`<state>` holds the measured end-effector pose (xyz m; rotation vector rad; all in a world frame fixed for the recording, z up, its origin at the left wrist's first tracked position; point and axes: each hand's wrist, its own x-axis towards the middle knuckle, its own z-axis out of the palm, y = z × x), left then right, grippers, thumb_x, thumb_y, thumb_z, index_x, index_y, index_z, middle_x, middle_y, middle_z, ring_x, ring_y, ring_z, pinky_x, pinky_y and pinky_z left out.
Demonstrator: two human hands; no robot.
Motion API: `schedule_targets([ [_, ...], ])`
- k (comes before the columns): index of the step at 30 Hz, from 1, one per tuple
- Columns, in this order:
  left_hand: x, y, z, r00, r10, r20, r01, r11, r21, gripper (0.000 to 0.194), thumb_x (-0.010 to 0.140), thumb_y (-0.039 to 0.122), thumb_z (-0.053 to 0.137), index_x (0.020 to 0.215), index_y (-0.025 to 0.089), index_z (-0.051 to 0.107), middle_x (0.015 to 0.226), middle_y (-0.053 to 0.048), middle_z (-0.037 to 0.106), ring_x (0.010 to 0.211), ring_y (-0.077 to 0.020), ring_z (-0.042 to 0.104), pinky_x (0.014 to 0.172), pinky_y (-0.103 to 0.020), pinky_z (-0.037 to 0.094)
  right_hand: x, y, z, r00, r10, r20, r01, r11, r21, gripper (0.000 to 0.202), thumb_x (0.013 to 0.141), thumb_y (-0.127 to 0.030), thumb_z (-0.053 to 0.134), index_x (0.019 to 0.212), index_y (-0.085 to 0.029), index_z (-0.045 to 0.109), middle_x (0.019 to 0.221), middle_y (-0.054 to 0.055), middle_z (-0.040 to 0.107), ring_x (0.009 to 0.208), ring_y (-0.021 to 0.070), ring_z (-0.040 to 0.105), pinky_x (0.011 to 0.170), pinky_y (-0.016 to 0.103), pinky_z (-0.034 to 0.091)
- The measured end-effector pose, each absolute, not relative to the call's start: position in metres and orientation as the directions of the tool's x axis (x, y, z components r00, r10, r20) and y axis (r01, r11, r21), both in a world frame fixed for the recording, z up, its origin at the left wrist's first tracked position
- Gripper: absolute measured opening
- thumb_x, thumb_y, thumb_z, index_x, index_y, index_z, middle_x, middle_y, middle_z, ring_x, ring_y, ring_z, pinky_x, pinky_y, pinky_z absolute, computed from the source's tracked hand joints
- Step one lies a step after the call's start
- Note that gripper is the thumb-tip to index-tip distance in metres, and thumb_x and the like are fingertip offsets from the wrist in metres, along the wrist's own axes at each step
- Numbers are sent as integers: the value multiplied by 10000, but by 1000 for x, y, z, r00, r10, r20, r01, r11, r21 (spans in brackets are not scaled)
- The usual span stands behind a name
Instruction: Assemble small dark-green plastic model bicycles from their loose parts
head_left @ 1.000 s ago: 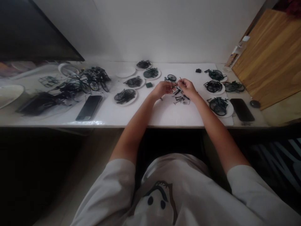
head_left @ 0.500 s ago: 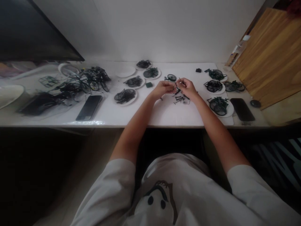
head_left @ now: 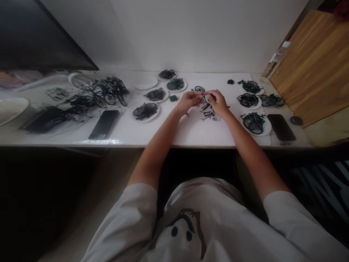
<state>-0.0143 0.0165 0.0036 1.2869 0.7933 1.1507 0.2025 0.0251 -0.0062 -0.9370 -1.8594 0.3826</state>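
Observation:
My left hand [head_left: 191, 101] and my right hand [head_left: 216, 101] meet fingertip to fingertip over the white board, both closed in a pinch. Between them is a thin dark piece, mostly hidden by the fingers and too small to name. Just beyond the fingers lies a small model bicycle wheel [head_left: 199, 88]. Loose dark model parts [head_left: 208, 114] are scattered on the board below my hands. A small green block [head_left: 173, 98] sits left of my left hand.
White plates with dark model bicycle parts stand on the left [head_left: 146, 111] and right [head_left: 255, 123]. Assembled model bicycles [head_left: 110, 91] crowd the far left. Phones lie at the left [head_left: 104, 124] and right [head_left: 281, 127]. A bottle [head_left: 275, 62] leans by the wooden panel [head_left: 316, 65].
My right fingers have shifted slightly and curl closer to the left fingertips. The thin piece that stuck up from the right hand no longer shows there. The plates are unchanged.

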Motion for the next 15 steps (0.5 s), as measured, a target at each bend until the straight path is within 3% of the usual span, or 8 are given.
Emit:
schedule_targets([
  [6, -15, 15, 6, 263, 955, 141, -196, -91, 976, 310, 912, 229, 864, 1187, 153, 741, 898, -48, 801, 812, -125, 775, 740, -237, 569, 200, 17, 0, -185, 791, 583, 427, 599, -677, 731, 975, -932, 507, 1104, -277, 804, 1018, 97, 692, 933, 282, 605, 1006, 482, 559],
  [15, -15, 15, 6, 259, 957, 133, -179, -88, 980, 272, 887, 217, 846, 1138, 160, 760, 891, -27, 785, 757, -105, 745, 739, -247, 564, 199, 15, 2, -172, 805, 568, 413, 582, -700, 633, 986, -857, 567, 1093, -270, 780, 1021, 93, 684, 930, 270, 585, 1004, 459, 544],
])
